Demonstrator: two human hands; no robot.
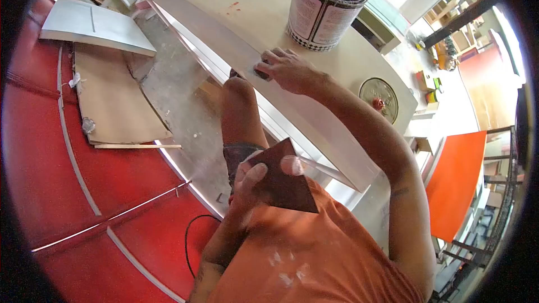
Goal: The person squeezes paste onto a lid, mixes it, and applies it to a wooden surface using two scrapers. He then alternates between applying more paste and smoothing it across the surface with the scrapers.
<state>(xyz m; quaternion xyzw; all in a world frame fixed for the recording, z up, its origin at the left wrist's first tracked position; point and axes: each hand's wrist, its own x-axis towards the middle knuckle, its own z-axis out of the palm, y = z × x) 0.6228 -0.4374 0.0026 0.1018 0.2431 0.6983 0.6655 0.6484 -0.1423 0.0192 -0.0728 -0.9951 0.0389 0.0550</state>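
My left hand (247,182) grips a dark brown sheet of sandpaper (286,191) in front of my shirt, thumb across its face. A pale, dusty spot shows near the sheet's upper edge. On the long edge of a pale board (247,28), my right hand (289,70) rests with bent fingers. Under its fingertips is a small dark piece (261,74), whose kind is partly hidden. Just beyond that hand, a paint can (324,17) with a smeared rim stands on the board. A round lid (379,100) with a reddish lump on it lies near the board's right end.
Left of me is a red panelled surface (112,179) with a metal rod (112,216) across it. Cardboard (115,95) and a white panel (95,25) lie beyond. An orange panel (457,185) sits on a rack at right. My bare knee (238,101) touches the board's side.
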